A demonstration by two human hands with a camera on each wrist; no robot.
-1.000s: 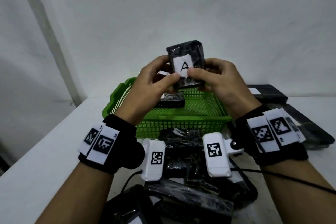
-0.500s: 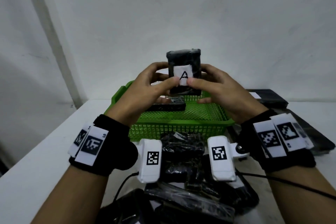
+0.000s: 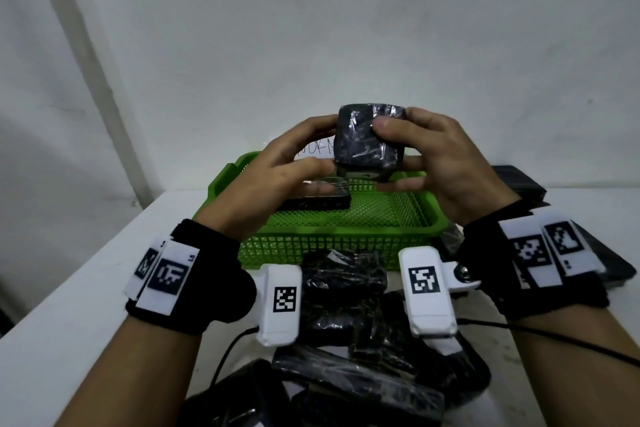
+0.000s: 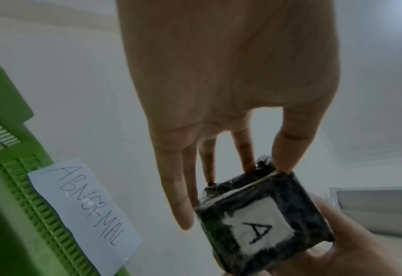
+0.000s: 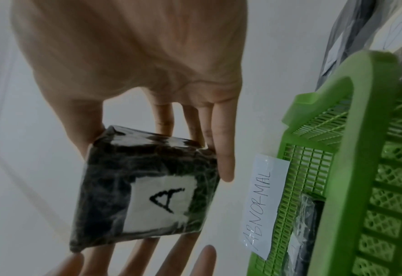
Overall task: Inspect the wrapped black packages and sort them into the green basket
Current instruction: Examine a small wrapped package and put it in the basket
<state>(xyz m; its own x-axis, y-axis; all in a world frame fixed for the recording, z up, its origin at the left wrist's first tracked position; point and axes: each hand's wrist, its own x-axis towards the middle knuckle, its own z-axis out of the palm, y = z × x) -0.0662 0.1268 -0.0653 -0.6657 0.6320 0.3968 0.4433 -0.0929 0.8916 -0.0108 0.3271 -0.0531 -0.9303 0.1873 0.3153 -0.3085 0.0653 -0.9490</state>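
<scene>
Two hands: both on one package, centre of the head view, above the basket.
Package: black, film-wrapped, blocky; white label with a handwritten "A" on the face turned away from the head camera, plain in both wrist views.
Left hand: fingers nearly straight, tips touching the package's left side; not wrapped round it.
Right hand: thumb on the near face, fingers behind, gripping the package.
Basket: green mesh, centre of frame on the white table; one flat black package lies inside at its left.
Paper tag: white, handwritten "ABNORMAL", on the basket's far wall.
Pile: several wrapped black packages, lower centre, just in front of the basket.
Further packages: dark, flat, right edge of frame.
</scene>
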